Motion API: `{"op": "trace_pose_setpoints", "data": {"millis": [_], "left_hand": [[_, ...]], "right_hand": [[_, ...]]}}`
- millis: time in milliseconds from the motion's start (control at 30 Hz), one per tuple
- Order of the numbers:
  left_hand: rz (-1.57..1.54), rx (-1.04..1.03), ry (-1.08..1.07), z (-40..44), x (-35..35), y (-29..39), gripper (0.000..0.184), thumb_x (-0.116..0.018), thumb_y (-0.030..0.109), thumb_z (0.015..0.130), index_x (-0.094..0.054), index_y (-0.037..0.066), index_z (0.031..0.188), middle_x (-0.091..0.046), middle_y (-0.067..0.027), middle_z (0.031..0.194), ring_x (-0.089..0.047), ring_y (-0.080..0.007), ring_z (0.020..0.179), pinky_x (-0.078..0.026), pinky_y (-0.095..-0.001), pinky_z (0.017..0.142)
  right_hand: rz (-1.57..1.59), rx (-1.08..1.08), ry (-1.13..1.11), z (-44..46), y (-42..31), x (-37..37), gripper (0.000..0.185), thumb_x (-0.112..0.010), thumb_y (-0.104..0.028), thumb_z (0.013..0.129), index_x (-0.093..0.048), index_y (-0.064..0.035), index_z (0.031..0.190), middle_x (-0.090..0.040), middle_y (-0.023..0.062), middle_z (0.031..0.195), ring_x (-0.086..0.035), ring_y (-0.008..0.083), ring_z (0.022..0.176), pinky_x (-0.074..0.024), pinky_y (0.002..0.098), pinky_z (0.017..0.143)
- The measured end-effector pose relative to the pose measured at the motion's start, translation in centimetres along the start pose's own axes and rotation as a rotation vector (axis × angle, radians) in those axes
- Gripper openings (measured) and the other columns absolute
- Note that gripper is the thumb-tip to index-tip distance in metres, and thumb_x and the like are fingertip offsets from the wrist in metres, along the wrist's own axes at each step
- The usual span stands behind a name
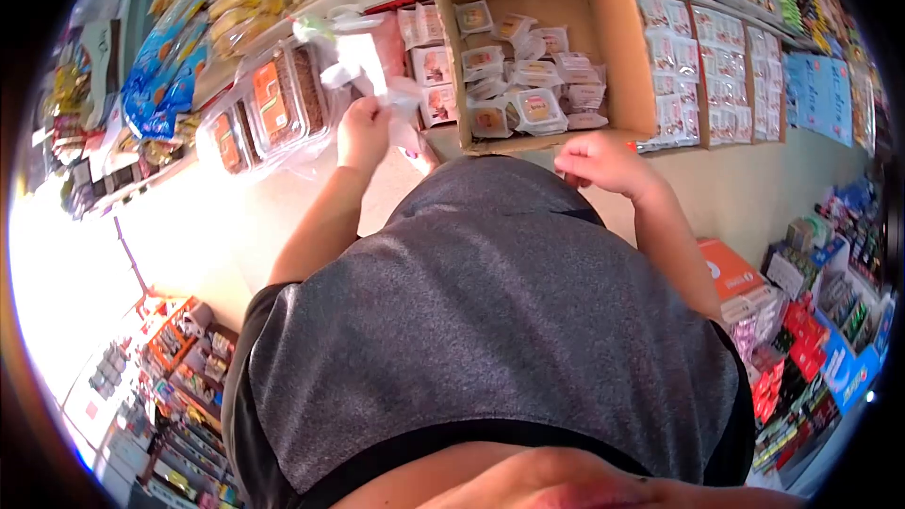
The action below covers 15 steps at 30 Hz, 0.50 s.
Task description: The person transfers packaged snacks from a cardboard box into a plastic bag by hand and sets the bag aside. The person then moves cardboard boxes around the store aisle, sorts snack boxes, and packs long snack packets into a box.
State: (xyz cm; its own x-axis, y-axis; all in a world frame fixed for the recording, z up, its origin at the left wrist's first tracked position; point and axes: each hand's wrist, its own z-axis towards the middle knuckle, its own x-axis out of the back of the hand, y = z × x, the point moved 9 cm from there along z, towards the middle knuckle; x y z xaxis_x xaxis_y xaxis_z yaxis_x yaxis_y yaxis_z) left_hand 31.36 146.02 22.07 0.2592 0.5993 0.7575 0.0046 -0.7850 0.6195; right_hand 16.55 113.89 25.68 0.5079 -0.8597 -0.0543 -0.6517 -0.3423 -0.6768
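Bag [363, 55], whitish thin plastic, is lying bunched L of the open cardboard box [622, 57], beside the clear tubs [283, 99]. L hand [363, 135] is pinching its near edge, fingers closed up. R hand [603, 165] is hovering nr the box's front edge w/ fingers curled; can't tell if it's gripping anything. Wrapped packs [539, 108] are lying loose in the box. Bag's prob. feeling v. light, limp & slippery, poss. tearing if tugged, so a gathered fold at the edge is offering better hold than a single layer.
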Motion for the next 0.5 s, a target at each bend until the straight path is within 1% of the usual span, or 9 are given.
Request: {"op": "trace_pose_setpoints", "data": {"millis": [67,100,167,267,367,400,433,467,500], "left_hand": [[0.095,-0.312,0.065,-3.3,2.5,6.8,0.011,-0.062,0.012,0.079,-0.06,0.001,0.078,-0.059,-0.0169,0.08,-0.058,-0.0371,0.08,-0.046,-0.044,0.074],[0.094,-0.412,0.101,-5.2,3.8,10.2,0.011,-0.063,0.011,0.078,-0.057,0.003,0.074,-0.057,-0.0153,0.077,-0.055,-0.0374,0.077,-0.045,-0.045,0.073],[0.088,-0.488,0.082,-7.6,4.6,14.3,0.011,-0.063,0.01,0.078,-0.056,0.003,0.074,-0.055,-0.0134,0.076,-0.055,-0.0345,0.076,-0.044,-0.0437,0.071],[0.19,-0.594,0.058,-10.4,4.6,18.9,0.011,-0.064,0.011,0.078,-0.056,0.005,0.074,-0.055,-0.0103,0.077,-0.055,-0.0315,0.077,-0.045,-0.0421,0.072],[0.307,-0.675,-0.002,-12.7,3.5,20.3,0.009,-0.065,0.013,0.077,-0.058,0.007,0.075,-0.057,-0.0075,0.078,-0.056,-0.0292,0.079,-0.045,-0.0409,0.074],[0.34,-0.703,-0.022,-13.2,3.2,20.5,0.008,-0.065,0.013,0.077,-0.059,0.008,0.076,-0.057,-0.0066,0.079,-0.056,-0.0284,0.079,-0.046,-0.0405,0.075],[0.38,-0.65,-0.062,-13.5,3.0,20.0,0.011,-0.066,0.016,0.078,-0.062,0.006,0.079,-0.059,-0.0069,0.081,-0.057,-0.0285,0.082,-0.046,-0.0392,0.079],[0.33,-0.596,-0.079,-13.6,3.3,19.2,0.013,-0.067,0.017,0.078,-0.062,0.006,0.081,-0.06,-0.0075,0.083,-0.058,-0.0289,0.083,-0.046,-0.0394,0.08],[0.281,-0.545,-0.098,-13.5,3.7,18.2,0.014,-0.068,0.018,0.078,-0.063,0.005,0.082,-0.062,-0.0081,0.085,-0.059,-0.0293,0.085,-0.047,-0.0395,0.08]], "right_hand": [[0.06,0.185,-0.007,0.7,-3.3,-0.1,0.032,-0.058,-0.03,0.095,-0.062,-0.0021,0.108,-0.067,0.0058,0.087,-0.064,0.0131,0.083,-0.051,0.0302,0.076],[0.033,0.368,0.075,0.9,-5.8,0.0,0.035,-0.059,-0.032,0.094,-0.062,-0.0005,0.108,-0.067,0.0052,0.088,-0.063,0.0142,0.081,-0.0504,0.0294,0.076],[-0.012,0.739,0.239,0.5,-10.8,-0.4,0.041,-0.061,-0.036,0.093,-0.062,0.0027,0.108,-0.067,0.0039,0.089,-0.061,0.0162,0.077,-0.0492,0.0279,0.075],[-0.246,0.844,0.193,1.2,-15.1,-3.2,0.043,-0.064,-0.033,0.092,-0.062,0.003,0.115,-0.067,0.0037,0.089,-0.061,0.0186,0.079,-0.0489,0.028,0.078],[0.025,0.392,0.056,3.9,-13.9,-4.4,0.024,-0.061,-0.025,0.094,-0.065,-0.0021,0.102,-0.066,0.0032,0.085,-0.061,0.0126,0.081,-0.0471,0.027,0.074],[0.09,0.344,0.058,3.9,-13.3,-4.2,0.022,-0.062,-0.024,0.093,-0.065,-0.0026,0.099,-0.067,0.0033,0.085,-0.06,0.012,0.078,-0.0464,0.0263,0.071],[0.154,0.301,0.064,4.0,-12.2,-3.9,0.02,-0.062,-0.023,0.092,-0.066,-0.0031,0.097,-0.067,0.0034,0.085,-0.059,0.0114,0.076,-0.0456,0.0256,0.069],[0.221,0.261,0.074,4.2,-11.4,-3.8,0.018,-0.063,-0.021,0.092,-0.067,-0.0037,0.095,-0.067,0.0035,0.086,-0.059,0.0108,0.073,-0.0449,0.0249,0.066],[0.351,0.236,0.102,4.0,-10.6,-4.2,0.014,-0.064,-0.018,0.09,-0.066,-0.004,0.092,-0.067,0.0028,0.083,-0.055,0.0088,0.066,-0.0422,0.0237,0.06]]}}
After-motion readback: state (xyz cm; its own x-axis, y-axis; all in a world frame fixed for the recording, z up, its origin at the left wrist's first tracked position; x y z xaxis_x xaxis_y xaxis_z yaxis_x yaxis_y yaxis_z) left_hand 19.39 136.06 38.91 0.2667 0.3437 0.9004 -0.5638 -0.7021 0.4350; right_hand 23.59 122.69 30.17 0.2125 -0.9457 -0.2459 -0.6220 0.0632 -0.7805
